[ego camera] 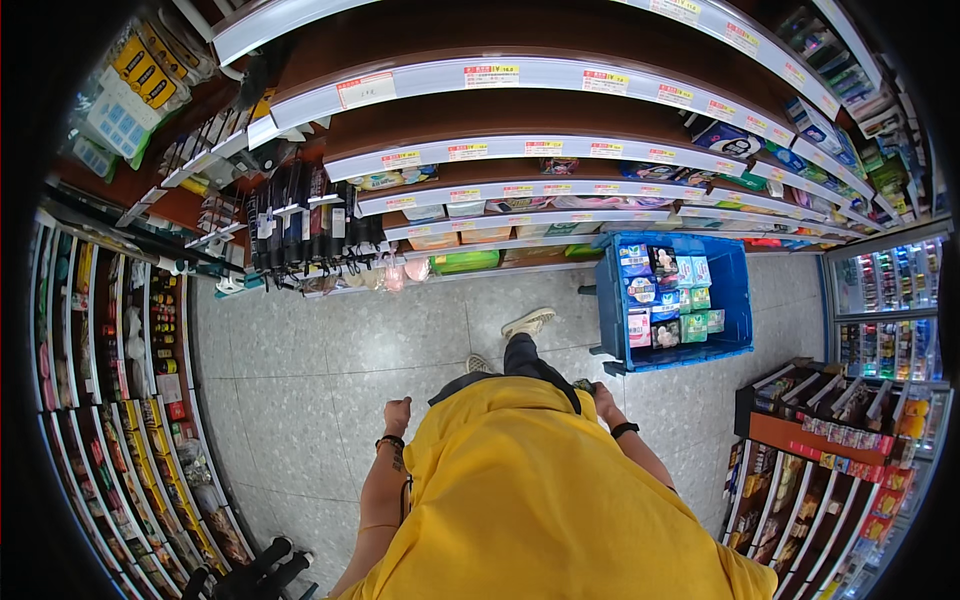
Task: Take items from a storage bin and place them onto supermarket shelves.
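My left hand (397, 415) hangs at my left side, fingers curled, with nothing visible in it. By my right hip, my right hand (602, 399) is closed around a small dark green patterned item (583, 385), partly hidden by the hand and too small to identify. Ahead and to the right of that hand, a blue plastic crate (613, 330) stands raised above the floor on a dark support. Inside it lie stacked packs in blue, black, green and pink, among them a blue pack (634, 259) and a pink-and-white pack (639, 328).
Shop shelving (525, 71) with price tags runs across the front, partly stocked. Folded umbrellas (300, 217) hang at its left end. Stocked shelves (112, 405) line the left side. A snack rack (817, 435) and a glass-door drinks cooler (889, 300) stand right. Black legs of some object (262, 566) show lower left.
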Demonstrator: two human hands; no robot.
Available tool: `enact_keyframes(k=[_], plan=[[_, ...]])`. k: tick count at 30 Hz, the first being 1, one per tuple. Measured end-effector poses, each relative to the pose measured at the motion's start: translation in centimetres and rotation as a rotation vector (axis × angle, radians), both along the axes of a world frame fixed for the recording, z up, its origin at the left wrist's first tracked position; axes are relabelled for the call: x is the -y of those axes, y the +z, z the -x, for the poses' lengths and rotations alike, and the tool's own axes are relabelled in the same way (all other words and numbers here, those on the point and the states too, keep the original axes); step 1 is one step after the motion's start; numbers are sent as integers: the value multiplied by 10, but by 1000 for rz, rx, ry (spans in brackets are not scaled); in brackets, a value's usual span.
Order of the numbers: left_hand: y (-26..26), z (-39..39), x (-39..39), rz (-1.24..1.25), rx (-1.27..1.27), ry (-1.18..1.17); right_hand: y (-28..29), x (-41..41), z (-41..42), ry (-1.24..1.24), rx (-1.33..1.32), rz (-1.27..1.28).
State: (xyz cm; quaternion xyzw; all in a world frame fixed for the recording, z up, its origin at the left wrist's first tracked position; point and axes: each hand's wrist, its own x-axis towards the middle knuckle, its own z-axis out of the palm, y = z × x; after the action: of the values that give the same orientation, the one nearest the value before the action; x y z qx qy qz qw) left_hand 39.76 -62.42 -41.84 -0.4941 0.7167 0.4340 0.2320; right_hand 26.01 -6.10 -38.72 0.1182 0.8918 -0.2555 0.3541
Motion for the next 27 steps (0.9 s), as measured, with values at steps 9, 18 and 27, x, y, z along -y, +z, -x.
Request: enact_keyframes(k=[9,18,27], plan=[[-12,-7,2,89,80,-65,-2,-3,3,35,3,-11],[28,10,4,207,-15,-568,3,-9,4,-63,13,-25],[43,33,15,166,-96,-816,4,-13,-14,6,17,-23]])
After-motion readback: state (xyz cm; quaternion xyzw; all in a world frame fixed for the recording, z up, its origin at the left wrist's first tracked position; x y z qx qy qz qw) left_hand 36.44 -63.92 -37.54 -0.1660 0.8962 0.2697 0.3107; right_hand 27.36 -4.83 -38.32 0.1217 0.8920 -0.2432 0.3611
